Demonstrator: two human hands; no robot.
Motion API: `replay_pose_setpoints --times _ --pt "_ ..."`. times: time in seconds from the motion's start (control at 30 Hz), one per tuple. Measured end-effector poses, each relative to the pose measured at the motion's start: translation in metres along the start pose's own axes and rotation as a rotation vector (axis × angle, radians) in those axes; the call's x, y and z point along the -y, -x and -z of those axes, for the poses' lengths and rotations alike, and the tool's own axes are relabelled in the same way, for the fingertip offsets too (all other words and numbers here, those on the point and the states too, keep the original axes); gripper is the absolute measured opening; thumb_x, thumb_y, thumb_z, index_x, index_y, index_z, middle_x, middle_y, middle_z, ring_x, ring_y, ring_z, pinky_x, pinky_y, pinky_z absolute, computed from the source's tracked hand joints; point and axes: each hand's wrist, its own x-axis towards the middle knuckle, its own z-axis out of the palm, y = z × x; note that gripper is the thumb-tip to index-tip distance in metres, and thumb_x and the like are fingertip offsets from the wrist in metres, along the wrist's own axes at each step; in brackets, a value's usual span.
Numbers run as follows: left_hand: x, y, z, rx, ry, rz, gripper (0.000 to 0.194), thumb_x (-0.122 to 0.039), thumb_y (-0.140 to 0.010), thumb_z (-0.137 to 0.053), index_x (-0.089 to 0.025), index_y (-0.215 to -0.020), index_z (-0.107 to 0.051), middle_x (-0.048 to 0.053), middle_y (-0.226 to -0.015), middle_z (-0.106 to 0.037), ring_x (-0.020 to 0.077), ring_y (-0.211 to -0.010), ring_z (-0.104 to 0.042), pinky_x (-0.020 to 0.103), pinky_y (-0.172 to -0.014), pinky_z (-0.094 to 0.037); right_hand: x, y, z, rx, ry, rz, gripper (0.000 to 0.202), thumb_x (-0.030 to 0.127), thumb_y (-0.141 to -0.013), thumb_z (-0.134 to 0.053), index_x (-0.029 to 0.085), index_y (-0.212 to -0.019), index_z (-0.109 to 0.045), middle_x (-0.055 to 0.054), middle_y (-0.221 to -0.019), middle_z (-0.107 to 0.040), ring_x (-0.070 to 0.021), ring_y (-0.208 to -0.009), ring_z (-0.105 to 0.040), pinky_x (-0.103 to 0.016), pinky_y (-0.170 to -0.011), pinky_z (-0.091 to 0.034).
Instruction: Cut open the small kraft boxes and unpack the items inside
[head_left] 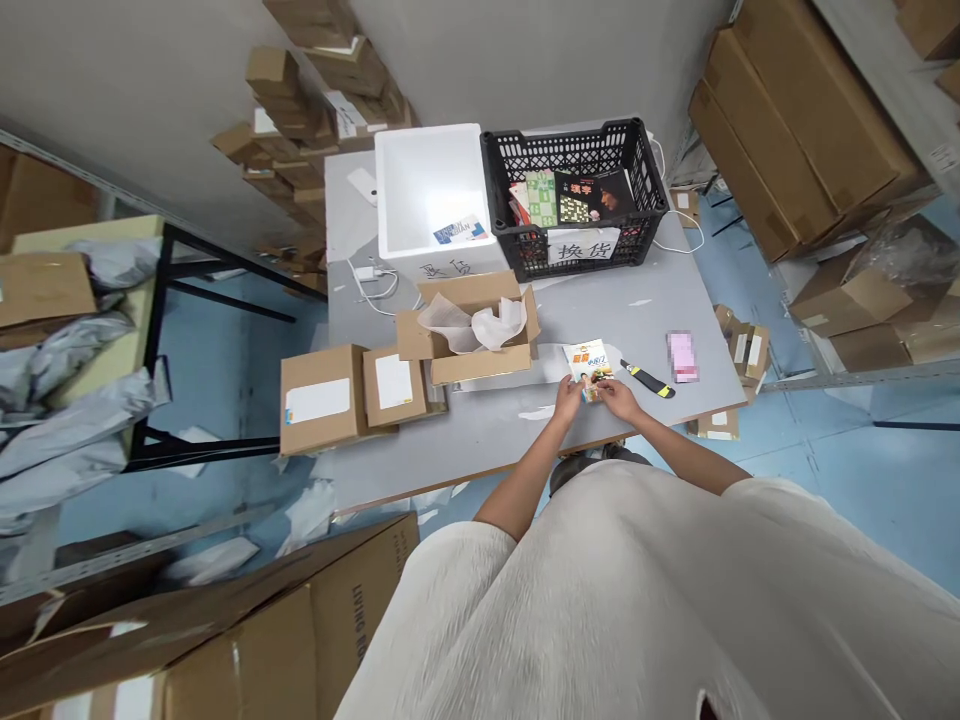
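Note:
A small white book (587,357) with an orange title and a coloured picture is near the front edge of the grey table (480,455). My left hand (568,398) has its fingers closed on the book's lower left edge. At its lower right, my right hand (618,399) grips the book with bent fingers. Just right of the book lies a black and yellow utility knife (648,379), touched by neither hand. A pink blurred thing (682,357) is further right. Left of the book stands an open cardboard box (481,365) with crumpled whitish wrapping (499,325) in it.
At the table's back, a white foam bin (429,135) holding a blue and white item adjoins a black crate (645,215) of books. Closed cartons (322,395) stand at the left end. A white cable (381,290) lies near the bin. Boxes crowd both sides.

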Motion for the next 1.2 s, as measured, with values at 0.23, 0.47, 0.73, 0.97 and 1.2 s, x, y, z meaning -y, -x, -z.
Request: replay_pose_setpoints --times 0.23,0.47,0.73,0.97,1.2 --pt "0.011 -0.012 0.027 -0.098 -0.166 0.016 0.049 -0.027 -0.082 -0.08 -0.018 -0.129 -0.07 0.01 -0.11 -0.081 0.0267 -0.104 -0.076 0.035 -0.09 -0.056 -0.031 0.0 0.007 -0.034 0.162 -0.116 0.041 0.024 -0.092 -0.064 0.019 -0.13 -0.078 -0.013 -0.142 -0.072 -0.0302 -0.136 -0.066 -0.041 -0.123 -0.048" --pt "0.025 -0.016 0.027 -0.057 -0.234 -0.012 0.029 -0.025 -0.079 -0.079 -0.021 -0.107 -0.074 0.005 -0.1 -0.079 0.0235 -0.1 -0.073 0.032 -0.091 -0.053 -0.033 -0.007 0.006 -0.008 0.192 -0.122 0.053 0.026 -0.093 -0.062 0.017 -0.144 -0.073 -0.014 -0.156 -0.066 -0.031 -0.151 -0.056 -0.041 -0.131 -0.039" --pt "0.035 -0.024 0.025 -0.052 -0.273 -0.005 0.032 -0.019 -0.073 -0.084 -0.02 -0.103 -0.071 0.006 -0.107 -0.076 0.0251 -0.109 -0.072 0.035 -0.098 -0.051 -0.033 -0.007 0.004 0.032 0.135 -0.192 0.055 0.03 -0.094 -0.061 0.019 -0.147 -0.073 -0.012 -0.155 -0.069 -0.0327 -0.145 -0.064 -0.044 -0.126 -0.045" --pt "0.031 -0.019 0.019 -0.073 -0.274 -0.068 0.035 -0.005 -0.065 -0.08 -0.021 -0.092 -0.064 -0.002 -0.09 -0.066 0.0176 -0.093 -0.068 0.031 -0.094 -0.053 -0.036 -0.012 0.011 0.031 0.093 -0.199 0.043 0.028 -0.088 -0.065 0.024 -0.127 -0.083 -0.01 -0.137 -0.08 -0.0339 -0.137 -0.069 -0.046 -0.12 -0.051" --pt "0.011 0.002 0.007 -0.004 -0.193 -0.114 0.038 0.001 -0.063 -0.072 -0.021 -0.094 -0.066 -0.002 -0.081 -0.068 0.0174 -0.08 -0.07 0.031 -0.081 -0.057 -0.028 -0.011 0.021 -0.057 -0.003 -0.197 0.021 0.029 -0.083 -0.066 0.024 -0.102 -0.075 -0.006 -0.109 -0.083 -0.0283 -0.111 -0.077 -0.043 -0.105 -0.059"
